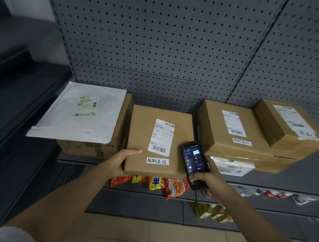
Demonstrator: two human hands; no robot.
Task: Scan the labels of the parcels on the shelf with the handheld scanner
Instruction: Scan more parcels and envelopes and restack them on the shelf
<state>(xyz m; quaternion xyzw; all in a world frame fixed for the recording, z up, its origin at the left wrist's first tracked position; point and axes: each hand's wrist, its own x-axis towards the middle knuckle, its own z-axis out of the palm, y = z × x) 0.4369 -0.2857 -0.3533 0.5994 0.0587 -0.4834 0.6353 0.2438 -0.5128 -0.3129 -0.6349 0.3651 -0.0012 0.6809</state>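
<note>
Scanner (194, 163) sits gripped in my right hand (208, 180), just beside the middle box (160, 140). My left hand (119, 161) clasps that box's near left corner, thumb on top, over the shelf (304, 178) edge.

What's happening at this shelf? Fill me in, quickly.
A person is scanning parcel labels. Their left hand grips the near left corner of the middle cardboard box, and their right hand holds the handheld scanner beside it, screen lit. A white mailer sits on a box to the left, and stacked boxes wait on the right.
</note>
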